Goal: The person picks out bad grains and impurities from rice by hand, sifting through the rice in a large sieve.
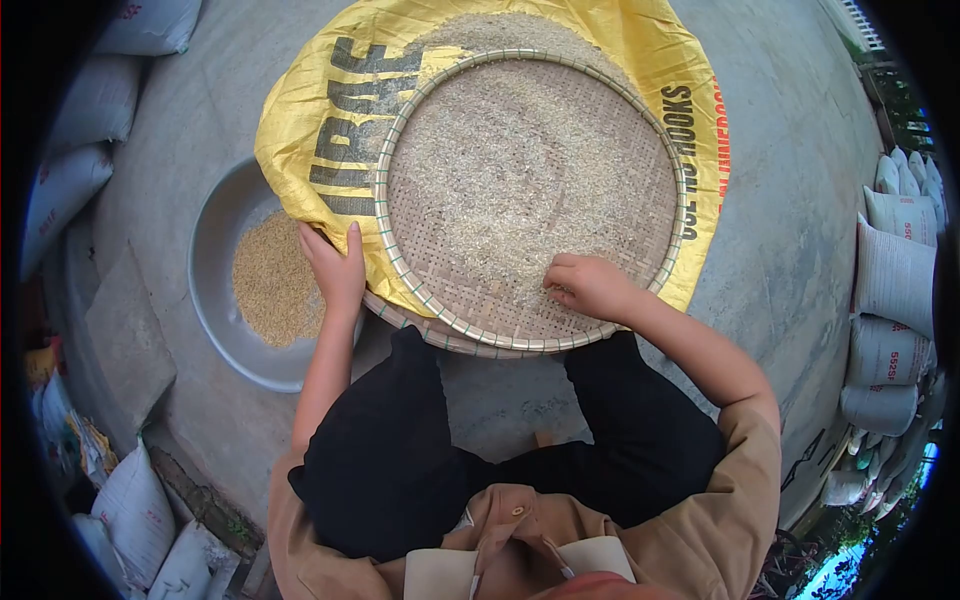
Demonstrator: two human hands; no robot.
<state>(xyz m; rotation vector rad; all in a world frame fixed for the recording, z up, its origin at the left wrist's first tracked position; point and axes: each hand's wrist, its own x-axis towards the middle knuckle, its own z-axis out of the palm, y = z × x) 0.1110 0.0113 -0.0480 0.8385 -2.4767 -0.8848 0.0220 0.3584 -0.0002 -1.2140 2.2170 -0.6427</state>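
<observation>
A round woven bamboo tray (pixel 400 262) rests on my knees, spread with pale rice grains (pixel 520 160). My right hand (pixel 588 285) lies inside the tray near its front rim, fingers curled together and pinching at the grains. My left hand (pixel 335 268) rests flat on the tray's left edge, over the yellow sack (pixel 320 120) that lies under the tray. A grey metal basin (pixel 215 260) stands on the ground to the left, holding browner grain (pixel 272 280).
The ground is bare concrete (pixel 790 200). Stacked white sacks (pixel 895 290) line the right side. More white sacks (pixel 75 130) are piled at the left and at the bottom left (pixel 135 515). More rice lies heaped on the yellow sack beyond the tray.
</observation>
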